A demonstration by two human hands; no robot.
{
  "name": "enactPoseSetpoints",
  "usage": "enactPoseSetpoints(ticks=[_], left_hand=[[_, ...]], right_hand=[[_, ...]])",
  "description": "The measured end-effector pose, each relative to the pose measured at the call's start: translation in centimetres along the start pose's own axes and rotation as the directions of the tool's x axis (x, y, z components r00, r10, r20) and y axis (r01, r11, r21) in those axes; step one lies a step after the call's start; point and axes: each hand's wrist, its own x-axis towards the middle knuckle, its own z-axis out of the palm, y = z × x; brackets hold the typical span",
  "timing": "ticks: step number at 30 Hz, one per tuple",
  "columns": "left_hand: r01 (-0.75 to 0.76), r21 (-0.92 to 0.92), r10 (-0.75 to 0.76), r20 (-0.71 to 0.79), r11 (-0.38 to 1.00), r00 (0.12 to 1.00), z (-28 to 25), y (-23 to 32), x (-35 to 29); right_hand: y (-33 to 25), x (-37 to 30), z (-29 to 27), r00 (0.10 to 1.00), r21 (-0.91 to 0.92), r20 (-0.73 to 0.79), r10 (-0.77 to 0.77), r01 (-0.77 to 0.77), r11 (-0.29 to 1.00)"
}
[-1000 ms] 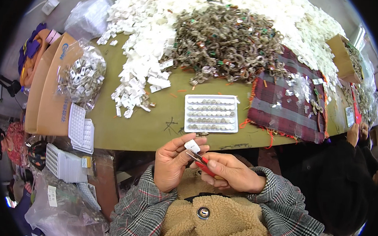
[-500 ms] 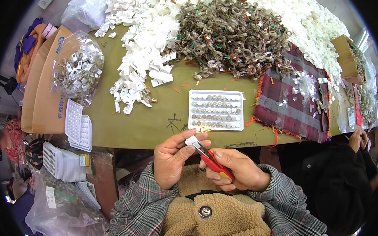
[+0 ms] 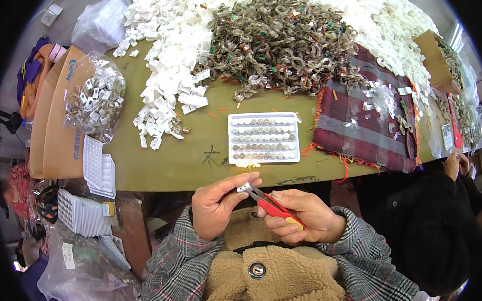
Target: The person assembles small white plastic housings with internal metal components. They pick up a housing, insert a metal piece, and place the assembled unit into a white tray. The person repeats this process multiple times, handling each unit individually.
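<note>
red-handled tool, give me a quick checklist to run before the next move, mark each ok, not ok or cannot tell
1. Red-handled tool gripped in the right hand: ok.
2. Small white piece held in the fingers of the left hand: ok.
3. Tool tips touching the white piece: cannot tell; they are right by it, but contact is too small to make out.
4. White tray lying flat on the table: ok.
5. Tray's near edge clear: not ok; shiny bits show there.
6. Plaid cloth apart from the tray: ok.
</note>
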Motion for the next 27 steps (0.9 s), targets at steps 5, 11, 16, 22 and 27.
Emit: enactPoseSetpoints(ticks=[5,11,16,22,27], left_hand=[[0.010,0.100,-0.022,0.121,0.995,0.992,-0.6,0.4,0.1],[0.040,0.206,-0.094,0.261,0.978,0.961,-0.4,1.5,0.8],[0.279,-0.127,-0.247,0.216,0.952,0.944,0.7,0.9,0.3],[0.399,-0.269,-0.328,0.272,0.877,0.905,1.1,-0.5,0.3],[0.422,-0.267,-0.356,0.264,0.866,0.897,1.6,-1.2,0.5]], right_hand=[[0.5,-0.8,-1.4,0.998,-0.034,0.057,0.014,-0.012,0.999],[0.5,-1.7,-2.1,0.993,-0.080,0.049,0.110,-0.106,0.991],[0.1,-6.4,-2.8,0.862,-0.764,-0.199,-0.467,0.161,0.624],[-3.9,-13.6,-5.8,-0.220,-0.858,0.332,-0.917,-0.474,-0.197],[-6.5,-16.9,-8.1,-0.016,-0.578,0.493,-0.870,-0.753,-0.314]])
